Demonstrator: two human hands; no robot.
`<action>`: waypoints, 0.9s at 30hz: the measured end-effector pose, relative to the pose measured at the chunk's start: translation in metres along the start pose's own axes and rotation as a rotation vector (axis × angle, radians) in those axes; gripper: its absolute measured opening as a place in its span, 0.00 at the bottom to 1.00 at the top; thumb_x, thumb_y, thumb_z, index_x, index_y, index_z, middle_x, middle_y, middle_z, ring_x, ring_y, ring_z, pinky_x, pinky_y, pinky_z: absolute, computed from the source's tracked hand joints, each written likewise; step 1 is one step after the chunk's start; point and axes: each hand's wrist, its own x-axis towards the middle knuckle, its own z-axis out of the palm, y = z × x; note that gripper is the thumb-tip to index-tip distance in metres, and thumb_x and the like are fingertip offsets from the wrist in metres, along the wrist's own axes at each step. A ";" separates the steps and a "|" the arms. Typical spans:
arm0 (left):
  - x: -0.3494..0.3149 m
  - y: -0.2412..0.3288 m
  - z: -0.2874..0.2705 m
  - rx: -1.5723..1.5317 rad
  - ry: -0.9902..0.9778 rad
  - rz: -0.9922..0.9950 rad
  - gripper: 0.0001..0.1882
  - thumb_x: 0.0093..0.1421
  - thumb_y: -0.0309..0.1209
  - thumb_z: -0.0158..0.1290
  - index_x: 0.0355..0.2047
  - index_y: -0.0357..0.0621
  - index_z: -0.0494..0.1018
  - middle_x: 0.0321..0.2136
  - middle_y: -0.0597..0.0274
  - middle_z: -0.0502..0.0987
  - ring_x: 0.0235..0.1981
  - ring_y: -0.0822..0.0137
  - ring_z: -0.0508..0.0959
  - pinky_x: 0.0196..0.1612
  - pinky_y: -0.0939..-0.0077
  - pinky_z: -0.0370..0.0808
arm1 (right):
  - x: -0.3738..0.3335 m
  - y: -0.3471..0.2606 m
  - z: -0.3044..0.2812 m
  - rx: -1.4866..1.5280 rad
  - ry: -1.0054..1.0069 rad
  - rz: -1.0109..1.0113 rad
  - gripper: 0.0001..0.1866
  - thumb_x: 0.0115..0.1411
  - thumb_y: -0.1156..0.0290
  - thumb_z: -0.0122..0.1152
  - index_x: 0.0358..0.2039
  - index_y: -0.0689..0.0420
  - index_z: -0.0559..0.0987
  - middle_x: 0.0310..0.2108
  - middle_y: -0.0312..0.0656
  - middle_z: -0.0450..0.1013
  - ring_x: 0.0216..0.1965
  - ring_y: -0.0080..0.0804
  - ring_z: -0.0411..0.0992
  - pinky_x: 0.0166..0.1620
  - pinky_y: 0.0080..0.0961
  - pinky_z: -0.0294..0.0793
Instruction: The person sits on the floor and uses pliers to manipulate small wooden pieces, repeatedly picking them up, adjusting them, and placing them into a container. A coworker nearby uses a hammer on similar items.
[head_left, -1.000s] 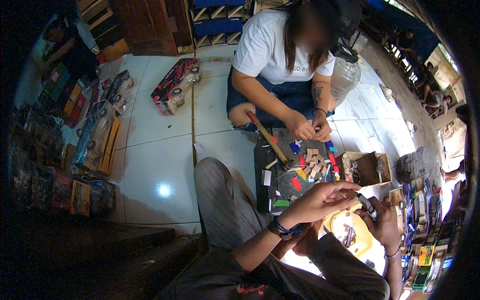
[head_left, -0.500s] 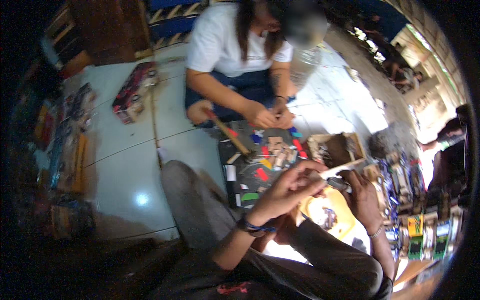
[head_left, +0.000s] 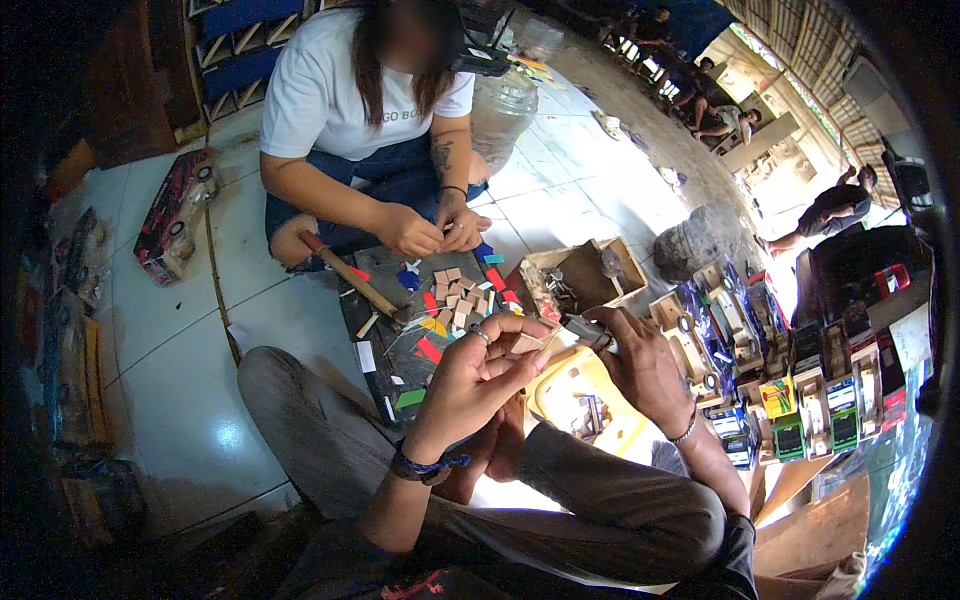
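Observation:
My left hand [head_left: 478,375] pinches a small wooden block [head_left: 530,342] between thumb and fingers. Close to its right, my right hand [head_left: 645,370] grips a dark grey metal tool [head_left: 583,328], its kind partly hidden by my fingers. The tool's end points at the block; I cannot tell whether they touch. Below both hands sits a yellow container [head_left: 545,395] with small parts inside. On a dark board [head_left: 375,375] beyond my left hand lie several wooden blocks [head_left: 460,298], coloured scraps and a hammer [head_left: 350,278].
Across the board a person [head_left: 350,130] in a white shirt works with both hands on something small. An open wooden box [head_left: 625,270] holds metal bits. Rows of wooden toy vehicles [head_left: 790,410] stand at right; a wrapped toy truck [head_left: 178,212] lies at left.
The whole scene has shifted left in the picture as my head turned. My hands still hold the block and the tool close together, and the block now shows more clearly.

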 end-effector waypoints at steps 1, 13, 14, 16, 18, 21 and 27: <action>0.000 0.000 0.000 -0.017 -0.011 0.012 0.15 0.68 0.21 0.55 0.53 0.36 0.69 0.45 0.61 0.75 0.47 0.73 0.79 0.53 0.77 0.79 | 0.000 0.001 0.001 0.013 0.006 -0.022 0.20 0.61 0.68 0.66 0.52 0.56 0.76 0.42 0.51 0.79 0.44 0.54 0.77 0.47 0.44 0.75; 0.001 -0.002 -0.001 0.072 0.005 0.026 0.16 0.66 0.21 0.58 0.53 0.38 0.70 0.49 0.61 0.75 0.51 0.73 0.77 0.53 0.77 0.78 | -0.002 0.003 0.003 0.013 0.009 -0.023 0.18 0.59 0.69 0.66 0.48 0.59 0.76 0.40 0.51 0.77 0.41 0.54 0.76 0.43 0.44 0.75; 0.002 -0.003 -0.001 0.114 0.020 0.020 0.16 0.66 0.21 0.58 0.53 0.38 0.70 0.49 0.61 0.75 0.51 0.73 0.77 0.53 0.77 0.78 | -0.002 0.002 0.003 0.009 0.017 -0.020 0.16 0.60 0.68 0.66 0.47 0.60 0.77 0.39 0.51 0.78 0.42 0.54 0.77 0.44 0.43 0.75; 0.002 -0.005 0.002 0.136 0.038 0.051 0.16 0.65 0.21 0.59 0.52 0.38 0.71 0.49 0.60 0.76 0.51 0.74 0.78 0.52 0.77 0.79 | -0.002 0.002 0.003 -0.002 0.000 -0.019 0.16 0.60 0.69 0.66 0.47 0.60 0.77 0.38 0.51 0.78 0.42 0.54 0.77 0.44 0.44 0.75; 0.002 -0.007 0.005 0.232 0.074 0.047 0.15 0.66 0.23 0.59 0.51 0.38 0.72 0.47 0.60 0.77 0.49 0.74 0.79 0.50 0.78 0.79 | -0.001 0.002 0.003 -0.008 -0.008 -0.037 0.17 0.59 0.70 0.66 0.48 0.59 0.76 0.39 0.50 0.77 0.40 0.54 0.76 0.42 0.44 0.75; 0.000 -0.008 0.006 0.362 0.127 0.040 0.11 0.67 0.25 0.59 0.49 0.37 0.74 0.45 0.60 0.80 0.45 0.74 0.81 0.47 0.79 0.79 | -0.001 0.003 0.005 -0.005 -0.014 -0.061 0.20 0.57 0.71 0.66 0.50 0.57 0.76 0.40 0.49 0.76 0.37 0.53 0.75 0.40 0.46 0.74; -0.001 -0.010 0.007 0.522 0.175 0.111 0.08 0.69 0.28 0.57 0.45 0.37 0.77 0.41 0.59 0.83 0.40 0.74 0.83 0.43 0.79 0.78 | -0.003 0.002 0.007 -0.034 -0.017 -0.053 0.17 0.60 0.66 0.65 0.48 0.57 0.76 0.38 0.49 0.76 0.35 0.53 0.75 0.38 0.46 0.74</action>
